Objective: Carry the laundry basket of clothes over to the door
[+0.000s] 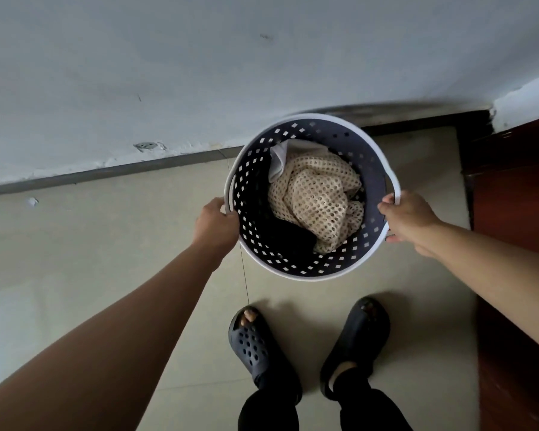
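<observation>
While I look down thru the head cam, the laundry basket [311, 197] sits in the middle, round, dark blue w/ small square holes and a white rim. It is held up in front of the person, above the floor [106, 244], close to the white wall [199, 73]. Inside it lie clothes: a cream net top [318, 200], a white cloth [280, 163] behind it and something black [280, 231] on the left side. My left hand [215, 225] is wrapped on the left rim, fingers curled over the edge. My right hand [408, 219] grips the right rim by the handle, thumb on top, fingers under. Both arms are stretched out. Below the basket I see 2 feet in dark slippers [255, 343] on the pale tiles. At the right edge stands smth reddish-brown [517, 197], wood I think, near the basket but apart from it.
</observation>
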The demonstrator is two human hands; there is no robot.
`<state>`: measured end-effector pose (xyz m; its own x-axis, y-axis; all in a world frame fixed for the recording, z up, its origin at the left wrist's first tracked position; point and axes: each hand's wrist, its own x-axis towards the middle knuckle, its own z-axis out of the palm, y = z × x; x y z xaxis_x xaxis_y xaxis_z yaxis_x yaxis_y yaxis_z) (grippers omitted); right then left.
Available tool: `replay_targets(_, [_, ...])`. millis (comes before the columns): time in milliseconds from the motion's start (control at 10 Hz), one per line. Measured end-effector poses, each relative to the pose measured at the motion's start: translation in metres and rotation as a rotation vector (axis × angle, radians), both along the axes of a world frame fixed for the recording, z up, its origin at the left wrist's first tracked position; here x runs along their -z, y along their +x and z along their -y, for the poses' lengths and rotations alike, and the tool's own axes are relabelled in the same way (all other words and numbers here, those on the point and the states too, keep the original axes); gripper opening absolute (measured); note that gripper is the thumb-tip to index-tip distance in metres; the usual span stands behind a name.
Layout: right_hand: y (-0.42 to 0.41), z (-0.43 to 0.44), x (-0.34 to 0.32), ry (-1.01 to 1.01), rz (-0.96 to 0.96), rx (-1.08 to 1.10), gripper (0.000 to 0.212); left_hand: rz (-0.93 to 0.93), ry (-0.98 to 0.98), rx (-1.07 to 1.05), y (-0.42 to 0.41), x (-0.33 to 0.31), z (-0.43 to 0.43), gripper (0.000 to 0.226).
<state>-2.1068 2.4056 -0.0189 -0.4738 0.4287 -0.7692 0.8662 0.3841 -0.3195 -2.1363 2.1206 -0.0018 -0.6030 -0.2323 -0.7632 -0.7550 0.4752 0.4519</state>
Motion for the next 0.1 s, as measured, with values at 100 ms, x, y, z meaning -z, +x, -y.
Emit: replay_targets(100, [0.0034,-0.0026,-0.033,0.123,-0.045,-0.155,0.032,0.099,0.013,0.011,0.0281,-0.0361,0.0077,0.034])
